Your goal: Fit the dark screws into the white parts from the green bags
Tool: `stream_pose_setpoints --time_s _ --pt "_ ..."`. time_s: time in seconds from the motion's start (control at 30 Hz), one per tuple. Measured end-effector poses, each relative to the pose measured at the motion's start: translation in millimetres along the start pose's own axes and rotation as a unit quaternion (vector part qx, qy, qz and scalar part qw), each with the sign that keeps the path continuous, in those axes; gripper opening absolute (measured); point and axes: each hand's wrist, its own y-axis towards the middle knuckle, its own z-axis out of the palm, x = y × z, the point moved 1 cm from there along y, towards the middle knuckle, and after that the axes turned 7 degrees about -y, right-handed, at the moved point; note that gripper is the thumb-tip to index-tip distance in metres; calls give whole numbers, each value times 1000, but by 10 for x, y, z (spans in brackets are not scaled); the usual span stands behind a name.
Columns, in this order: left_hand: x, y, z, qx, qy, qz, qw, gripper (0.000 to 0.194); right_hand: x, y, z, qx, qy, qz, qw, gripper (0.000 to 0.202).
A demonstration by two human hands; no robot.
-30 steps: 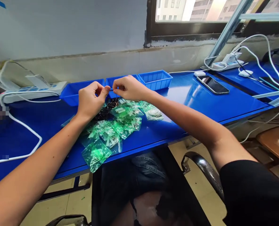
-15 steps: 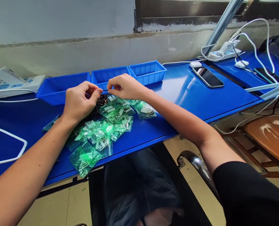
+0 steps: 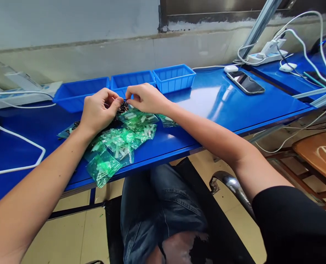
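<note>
My left hand [image 3: 99,110] is closed in a pinch, thumb against forefinger, above a pile of small dark metal pieces [image 3: 122,108] that look like screws. Facing it, my right hand [image 3: 146,98] pinches too, its fingertips almost meeting those of the left. A thin dark piece seems to run between the two pinches; it is too small to name. Just below the hands lies a heap of clear green bags [image 3: 116,143] with white plugs and small parts inside. One green bag [image 3: 104,168] hangs slightly over the table's front edge.
Three blue bins stand along the wall: a left bin [image 3: 82,93], a middle bin [image 3: 132,80] and a right bin [image 3: 174,79]. A phone [image 3: 245,81] lies at the right, near a white power strip [image 3: 267,57]. A white bent bar [image 3: 20,137] is at the left.
The camera view has shifted slightly, so the table and bins appear moved. My two hands have come a little closer together, both still pinching.
</note>
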Motion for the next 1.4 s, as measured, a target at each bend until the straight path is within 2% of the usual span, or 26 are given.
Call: stream_pose_setpoints --time_s 0.27,0.43,0.83,1.13,1.4 --pt "6 -3 -8 13 31 23 999 26 -14 -6 20 19 -3 -1 1000 16" --pt "-48 7 -5 1 71 32 997 22 -21 -6 44 18 -6 -11 1000 18" --pt "-52 -10 -18 5 62 56 997 27 0 -6 56 25 -26 -15 999 20" --pt "-23 -3 -19 4 63 47 997 26 -14 -10 82 24 -40 -24 999 22" --pt "-36 1 -35 27 67 35 997 27 -5 -33 76 32 -39 -27 998 23"
